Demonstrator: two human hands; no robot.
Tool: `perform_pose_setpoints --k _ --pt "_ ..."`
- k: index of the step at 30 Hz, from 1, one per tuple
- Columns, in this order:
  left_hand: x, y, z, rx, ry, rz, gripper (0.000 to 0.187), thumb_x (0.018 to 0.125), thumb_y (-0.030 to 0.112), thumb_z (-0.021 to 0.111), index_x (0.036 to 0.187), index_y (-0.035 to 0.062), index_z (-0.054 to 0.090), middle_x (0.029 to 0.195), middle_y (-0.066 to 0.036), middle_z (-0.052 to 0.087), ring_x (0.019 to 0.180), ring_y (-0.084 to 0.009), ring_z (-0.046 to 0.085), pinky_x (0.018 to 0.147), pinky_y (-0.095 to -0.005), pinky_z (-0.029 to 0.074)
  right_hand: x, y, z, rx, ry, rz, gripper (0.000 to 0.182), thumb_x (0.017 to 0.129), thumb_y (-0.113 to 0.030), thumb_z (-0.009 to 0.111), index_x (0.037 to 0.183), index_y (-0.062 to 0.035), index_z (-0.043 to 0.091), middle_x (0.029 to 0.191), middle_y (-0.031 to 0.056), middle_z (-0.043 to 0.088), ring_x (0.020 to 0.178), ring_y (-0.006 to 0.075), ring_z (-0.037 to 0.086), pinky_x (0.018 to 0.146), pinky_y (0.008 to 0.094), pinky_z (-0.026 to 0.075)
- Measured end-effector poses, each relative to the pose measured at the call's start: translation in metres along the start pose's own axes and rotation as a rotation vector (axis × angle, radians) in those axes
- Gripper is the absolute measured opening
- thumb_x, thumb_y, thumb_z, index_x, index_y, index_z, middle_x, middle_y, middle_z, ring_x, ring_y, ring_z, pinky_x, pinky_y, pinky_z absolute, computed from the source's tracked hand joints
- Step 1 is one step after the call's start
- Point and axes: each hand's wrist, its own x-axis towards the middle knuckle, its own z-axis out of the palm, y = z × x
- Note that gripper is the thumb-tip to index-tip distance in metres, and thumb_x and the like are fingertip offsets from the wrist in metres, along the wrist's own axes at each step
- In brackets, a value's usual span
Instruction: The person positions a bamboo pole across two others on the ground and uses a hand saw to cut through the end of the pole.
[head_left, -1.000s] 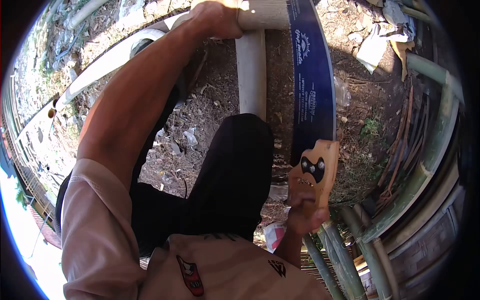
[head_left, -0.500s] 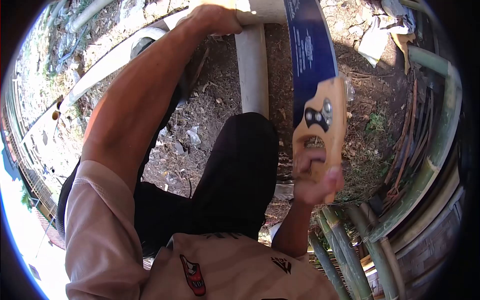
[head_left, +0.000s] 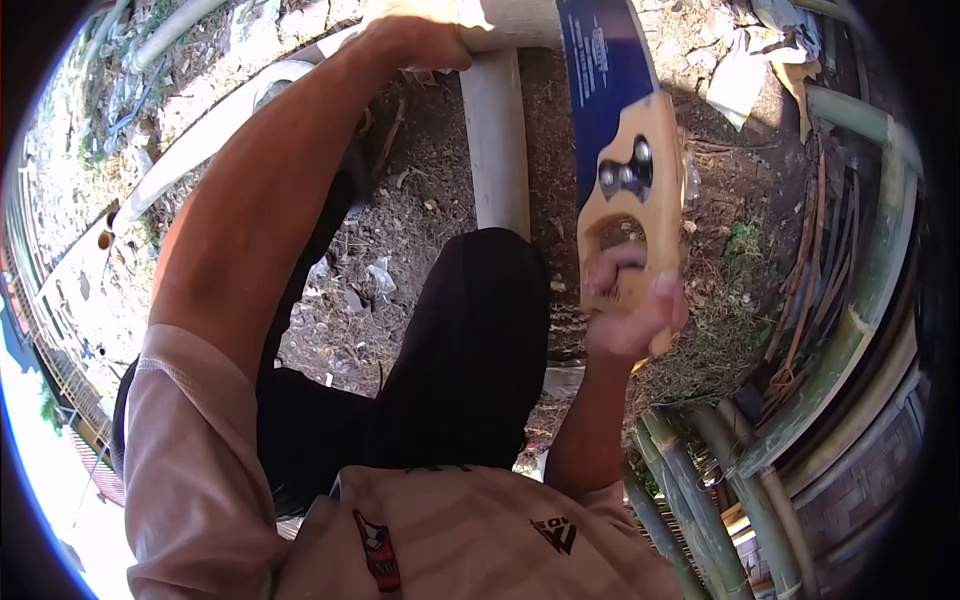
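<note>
My right hand (head_left: 637, 308) is wrapped round the wooden handle of a hand saw (head_left: 630, 190). Its dark blue blade (head_left: 608, 75) runs up past the top edge of the view, beside the end of a pale bamboo pole (head_left: 515, 25) lying crosswise. On that pole, to the left of the blade, my left hand (head_left: 420, 38) grips with its fingers partly hidden and cut off by the frame. Another bamboo pole (head_left: 495, 140) stretches from beneath the crosswise one down toward my knee.
Green bamboo poles (head_left: 860, 330) curve along the right side, with more bamboo stalks (head_left: 695, 500) at lower right. A crumpled pale sack (head_left: 745, 80) lies on the littered dirt at upper right. Long pale bamboo (head_left: 175, 165) slants across the left.
The saw and my right hand have moved up, away from my body, with the blade sliding past the pole. My left hand stays on the pole; the whole view has shifted slightly.
</note>
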Motion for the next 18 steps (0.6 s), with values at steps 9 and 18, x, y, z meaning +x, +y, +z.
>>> perform_pose_setpoints --k 9,18 --pt "-0.015 0.005 -0.004 0.086 0.19 0.106 0.048 0.078 0.039 0.069 0.113 0.0074 0.075 0.095 -0.014 0.077 0.087 -0.027 0.074 0.08 -0.0405 0.057 0.034 -0.011 0.022 0.075 -0.111 -0.167 0.064 0.097 -0.055 0.042 0.077 0.0035 0.056 0.063 0.0109 0.053 0.056 0.0202 0.051 0.052 0.0325 0.041" --pt "-0.038 0.031 -0.019 0.141 0.1 -0.058 0.047 0.079 0.04 0.068 0.11 0.0057 0.075 0.093 -0.013 0.076 0.086 -0.0287 0.072 0.08 -0.0401 0.056 -0.008 0.009 0.003 0.12 0.05 -0.06 0.061 0.095 -0.051 0.053 0.08 0.0077 0.061 0.059 0.0107 0.054 0.053 0.0176 0.052 0.058 0.0307 0.05"
